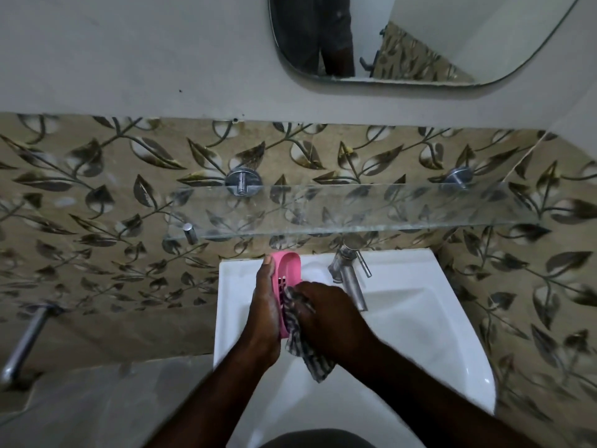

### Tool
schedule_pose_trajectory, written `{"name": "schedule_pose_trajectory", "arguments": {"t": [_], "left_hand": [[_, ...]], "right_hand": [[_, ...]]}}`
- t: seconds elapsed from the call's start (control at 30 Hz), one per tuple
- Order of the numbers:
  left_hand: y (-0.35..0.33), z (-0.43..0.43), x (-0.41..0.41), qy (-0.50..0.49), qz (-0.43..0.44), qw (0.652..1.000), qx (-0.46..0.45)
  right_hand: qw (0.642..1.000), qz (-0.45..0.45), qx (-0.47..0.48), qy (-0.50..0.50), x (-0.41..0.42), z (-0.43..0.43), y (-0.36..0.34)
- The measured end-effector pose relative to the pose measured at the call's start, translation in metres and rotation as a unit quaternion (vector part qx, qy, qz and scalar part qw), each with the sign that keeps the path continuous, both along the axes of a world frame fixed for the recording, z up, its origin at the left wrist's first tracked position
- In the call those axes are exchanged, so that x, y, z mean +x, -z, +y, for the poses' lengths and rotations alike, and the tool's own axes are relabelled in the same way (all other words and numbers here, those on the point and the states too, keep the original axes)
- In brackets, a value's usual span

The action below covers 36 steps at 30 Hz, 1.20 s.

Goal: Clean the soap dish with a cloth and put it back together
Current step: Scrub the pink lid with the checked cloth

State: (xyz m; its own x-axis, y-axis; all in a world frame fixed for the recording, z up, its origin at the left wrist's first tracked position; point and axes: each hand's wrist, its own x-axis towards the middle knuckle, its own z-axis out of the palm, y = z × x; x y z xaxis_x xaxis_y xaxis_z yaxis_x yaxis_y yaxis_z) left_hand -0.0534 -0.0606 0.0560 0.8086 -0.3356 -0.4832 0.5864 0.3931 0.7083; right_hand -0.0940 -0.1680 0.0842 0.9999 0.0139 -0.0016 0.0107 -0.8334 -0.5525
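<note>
My left hand (263, 313) holds a pink slotted soap dish (288, 268) on edge above the left rear of the white basin (436, 334). The dish's open side faces right, and its lower part is hidden behind my hands. My right hand (326, 313) grips a striped grey-and-white cloth (307, 354) and presses it into the inside of the dish. The cloth's loose end hangs down below my hands. Only one pink piece shows; I see no second part of the dish.
A chrome tap (350, 273) stands just right of my hands at the back of the basin. A glass shelf (339, 215) on metal pegs juts out above the basin. A mirror (420, 37) hangs higher up. A metal rail (24, 344) sticks out at the left.
</note>
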Motion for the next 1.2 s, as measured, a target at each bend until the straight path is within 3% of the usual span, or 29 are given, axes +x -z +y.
{"name": "schedule_pose_trajectory", "arguments": {"t": [0.07,0.13,0.23,0.43,0.47,0.6,0.7,0.73,0.8,0.87,1.07,1.2], "left_hand": [[0.000,0.001,0.001,0.007,-0.006,1.000,-0.009],[-0.004,0.000,0.002,0.006,-0.017,0.999,-0.032],[-0.007,-0.002,0.006,-0.009,-0.015,0.998,-0.054],[0.003,0.013,0.012,-0.052,0.050,0.989,-0.130],[0.006,0.016,0.014,-0.052,0.044,0.987,-0.144],[0.010,0.021,0.016,-0.047,0.030,0.985,-0.166],[0.007,0.021,0.014,-0.028,0.030,0.986,-0.165],[0.005,0.020,0.012,-0.016,0.029,0.987,-0.159],[0.001,0.014,0.006,-0.003,0.029,0.991,-0.133],[-0.006,0.005,0.000,0.027,0.015,0.993,-0.111],[-0.012,0.018,0.014,0.024,0.044,0.992,-0.115],[-0.005,0.017,0.010,0.011,0.023,0.994,-0.105]], "right_hand": [[0.999,-0.004,0.053,-0.012,-0.004,-0.004,0.000],[0.979,0.005,0.203,0.013,-0.002,-0.012,-0.007],[0.883,0.043,0.461,0.076,-0.002,-0.020,-0.018],[0.709,0.038,0.692,0.131,-0.007,-0.047,-0.019],[0.699,0.055,0.700,0.138,-0.009,-0.051,-0.017],[0.736,0.158,0.619,0.224,-0.018,-0.054,0.007],[0.776,0.099,0.573,0.244,-0.017,-0.052,0.003],[0.812,0.055,0.533,0.232,-0.014,-0.050,-0.003],[0.921,-0.058,0.335,0.192,-0.004,-0.043,-0.018],[0.971,-0.158,0.136,0.117,0.008,-0.028,-0.027],[0.992,-0.101,0.023,-0.069,-0.010,0.014,-0.013],[0.986,-0.158,-0.047,-0.036,0.010,0.006,-0.020]]}}
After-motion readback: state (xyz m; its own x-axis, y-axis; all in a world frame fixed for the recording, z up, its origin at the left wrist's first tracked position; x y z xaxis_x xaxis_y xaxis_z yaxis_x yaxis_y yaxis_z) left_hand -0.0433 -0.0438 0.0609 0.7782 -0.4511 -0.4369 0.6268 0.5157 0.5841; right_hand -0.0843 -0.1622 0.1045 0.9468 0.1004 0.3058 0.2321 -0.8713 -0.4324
